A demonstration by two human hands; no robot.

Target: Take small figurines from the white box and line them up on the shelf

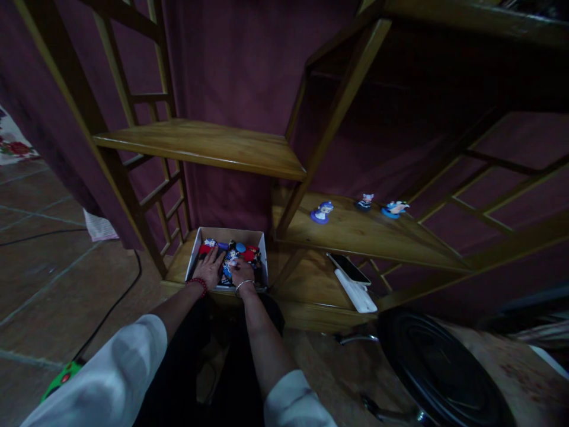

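A white open box [265, 261] stands on the lowest wooden shelf, filled with small colourful figures [252, 252], some red, blue and black. My left hand [208, 268], with a red bead bracelet, lies over the left part of the contents, its fingers spread. Inside the right part of the box is my right hand [242, 273], a silver bracelet at its wrist. Its fingers are curled at a small pale figure [232, 259] near the box's middle.
Three figurines, one purple and white [322, 212], one pink and black [365, 202], one blue [395, 208], stand on the right shelf [355, 228]. Below lie a phone [349, 268] and a white object [355, 292]. A black round stool [444, 367] is at the lower right.
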